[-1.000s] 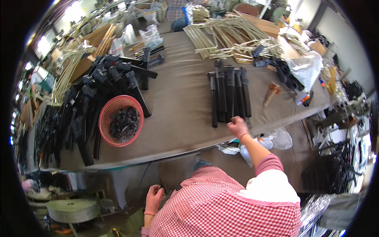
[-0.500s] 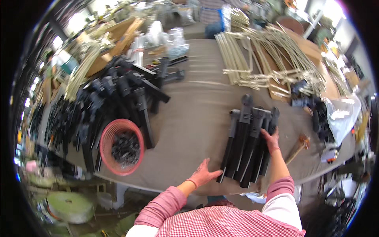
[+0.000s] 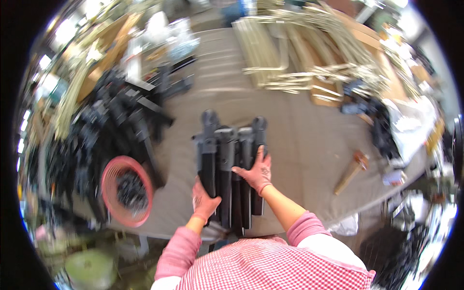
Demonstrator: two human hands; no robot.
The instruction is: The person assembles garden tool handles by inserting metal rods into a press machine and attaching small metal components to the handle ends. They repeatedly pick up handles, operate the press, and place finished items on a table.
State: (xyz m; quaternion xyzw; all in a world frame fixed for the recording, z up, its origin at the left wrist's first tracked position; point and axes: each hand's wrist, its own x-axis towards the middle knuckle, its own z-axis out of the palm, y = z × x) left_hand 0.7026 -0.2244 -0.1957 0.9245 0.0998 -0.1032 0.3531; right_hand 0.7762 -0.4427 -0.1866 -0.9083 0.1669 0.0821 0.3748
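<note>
Several long black bars (image 3: 225,193) with grey-black rounded end pieces lie side by side on the table, their rounded ends pointing away from me. My left hand (image 3: 205,200), in a pinkish glove, presses the left side of the group with its thumb over the top. On the right side, farther up the bars, my right hand (image 3: 258,170) grips with its thumb across them and its fingers along the outer edge. The undersides of the bars and some fingertips are hidden.
A pink basket (image 3: 110,211) of small dark parts stands left, beside a large heap of similar black bars (image 3: 116,108). Bent pale metal rods (image 3: 263,46) lie at the far right. A wooden-handled hammer (image 3: 349,178) and a white plastic bag (image 3: 411,123) are to my right.
The black bars have moved left across the table, between my hands. My left hand, formerly spread beside them, now holds their left side. My view has shifted too.
</note>
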